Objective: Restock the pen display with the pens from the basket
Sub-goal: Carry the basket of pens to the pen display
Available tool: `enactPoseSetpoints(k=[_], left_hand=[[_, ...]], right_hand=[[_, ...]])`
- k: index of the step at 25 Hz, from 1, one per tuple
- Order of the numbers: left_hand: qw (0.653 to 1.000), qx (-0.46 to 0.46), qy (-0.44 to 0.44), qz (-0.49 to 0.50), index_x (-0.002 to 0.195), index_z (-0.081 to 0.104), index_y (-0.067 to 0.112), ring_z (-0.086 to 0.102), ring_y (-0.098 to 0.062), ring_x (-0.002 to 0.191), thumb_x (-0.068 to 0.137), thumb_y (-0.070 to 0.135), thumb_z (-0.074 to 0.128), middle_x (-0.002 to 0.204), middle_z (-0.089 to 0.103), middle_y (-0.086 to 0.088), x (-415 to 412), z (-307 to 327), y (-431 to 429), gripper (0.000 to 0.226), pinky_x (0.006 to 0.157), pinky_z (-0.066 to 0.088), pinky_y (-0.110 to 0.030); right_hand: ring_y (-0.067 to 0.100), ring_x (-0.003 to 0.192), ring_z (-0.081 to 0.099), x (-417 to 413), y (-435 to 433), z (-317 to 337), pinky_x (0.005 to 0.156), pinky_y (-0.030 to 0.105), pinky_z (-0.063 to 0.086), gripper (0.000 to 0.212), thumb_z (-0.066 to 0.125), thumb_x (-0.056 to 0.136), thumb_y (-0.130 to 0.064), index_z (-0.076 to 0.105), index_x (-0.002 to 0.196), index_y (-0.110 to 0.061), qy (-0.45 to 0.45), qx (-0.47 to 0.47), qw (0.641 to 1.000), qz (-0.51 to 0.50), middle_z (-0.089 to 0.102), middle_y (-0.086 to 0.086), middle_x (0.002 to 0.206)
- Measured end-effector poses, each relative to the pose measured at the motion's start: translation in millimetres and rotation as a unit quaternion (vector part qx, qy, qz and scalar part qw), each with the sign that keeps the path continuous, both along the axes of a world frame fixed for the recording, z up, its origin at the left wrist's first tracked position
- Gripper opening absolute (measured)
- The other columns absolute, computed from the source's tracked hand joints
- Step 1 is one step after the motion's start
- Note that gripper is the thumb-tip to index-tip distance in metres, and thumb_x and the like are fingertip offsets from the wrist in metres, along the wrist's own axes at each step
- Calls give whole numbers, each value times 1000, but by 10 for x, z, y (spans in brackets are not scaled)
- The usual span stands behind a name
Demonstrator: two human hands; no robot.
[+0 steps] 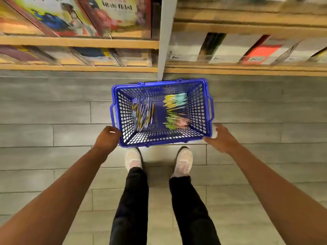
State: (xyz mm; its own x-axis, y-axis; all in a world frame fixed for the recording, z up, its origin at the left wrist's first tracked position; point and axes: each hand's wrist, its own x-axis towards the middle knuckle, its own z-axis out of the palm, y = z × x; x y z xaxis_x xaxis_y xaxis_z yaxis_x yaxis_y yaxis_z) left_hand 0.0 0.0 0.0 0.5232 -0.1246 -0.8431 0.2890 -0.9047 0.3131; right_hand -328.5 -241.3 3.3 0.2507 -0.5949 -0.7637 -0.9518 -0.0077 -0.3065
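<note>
A blue plastic basket (200,110) stands on the grey floor just ahead of my feet. Inside lie several pens in bunches: blue and yellow ones (142,114) on the left, yellow and teal ones (175,101) at the far right, green and pink ones (177,122) at the near right. My left hand (108,137) is curled around the basket's near left corner. My right hand (221,138) touches the near right corner with its fingers stretched toward the rim and thumb raised. No pen display is in view.
Wooden shelves (79,42) with books and magazines run along the top left. More shelves (247,68) at the top right hold notebooks behind price labels. A white post (165,38) divides them. My shoes (133,160) stand close behind the basket.
</note>
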Motion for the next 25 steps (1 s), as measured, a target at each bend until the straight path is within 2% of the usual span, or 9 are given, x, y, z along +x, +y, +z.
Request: enactPoseSetpoints(k=[2,4,6,8,12,16,19,23,25], left_hand=[[997,47,-55,6,123,53,12,61,-32,95,94,28,62,121,65,-20,-10,-430,47,34,84,53,-43],[993,67,-88,32,137,44,12,60,-36,108,91,29,67,134,56,-19,-24,-832,91,54,90,52,-44],[992,47,-107,44,146,36,14,57,-37,118,88,26,70,141,49,-17,44,-1202,144,68,101,50,-49],[993,0,-103,58,150,32,16,60,-31,111,88,22,73,134,56,-11,193,-1470,143,74,100,51,-46],[990,-53,-104,85,125,52,15,67,-19,87,86,20,78,104,67,-1,361,-1810,-8,47,80,56,-34],[986,-44,-110,114,94,55,16,64,-14,69,82,13,80,86,65,0,447,-1979,-125,28,57,50,-25],[985,-45,-110,122,87,53,19,65,-17,68,83,12,79,84,65,-2,441,-1900,-112,28,59,51,-29],[986,-46,-116,115,85,52,21,68,-25,74,85,19,78,89,67,-6,410,-1458,-81,26,67,58,-38],[985,-49,-111,119,86,53,20,68,-30,79,86,20,78,93,69,-10,404,-1115,-26,25,74,60,-45]], right_hand=[[34,134,43,23,-94,-460,103,39,40,85,81,79,-23,33,149,-12,30,-17,999,-36,43,16,145],[35,132,45,63,-191,-891,104,42,40,89,83,77,-22,30,148,-13,53,-45,994,-83,38,17,146],[34,126,50,84,-236,-1275,104,43,42,82,83,77,-21,36,143,-12,33,-83,988,-125,44,15,140],[32,118,57,90,-270,-1536,99,38,47,73,81,78,-19,40,138,-9,0,-119,975,-187,55,9,131],[24,96,62,124,-372,-1852,83,31,47,61,79,81,-32,50,131,-11,-13,-171,947,-273,65,5,117],[20,80,63,106,-526,-1971,75,32,50,48,80,80,-33,59,121,-17,-22,-156,937,-310,65,-2,100],[18,73,65,64,-538,-1886,72,31,53,34,80,79,-27,60,105,-21,-9,-127,940,-318,67,-1,92],[9,61,64,33,-488,-1459,47,19,50,24,77,79,-23,60,96,-20,-21,-107,935,-338,67,-6,78],[11,64,66,4,-438,-1124,51,20,51,20,76,80,-20,61,94,-20,-36,-94,935,-341,68,-6,79]])
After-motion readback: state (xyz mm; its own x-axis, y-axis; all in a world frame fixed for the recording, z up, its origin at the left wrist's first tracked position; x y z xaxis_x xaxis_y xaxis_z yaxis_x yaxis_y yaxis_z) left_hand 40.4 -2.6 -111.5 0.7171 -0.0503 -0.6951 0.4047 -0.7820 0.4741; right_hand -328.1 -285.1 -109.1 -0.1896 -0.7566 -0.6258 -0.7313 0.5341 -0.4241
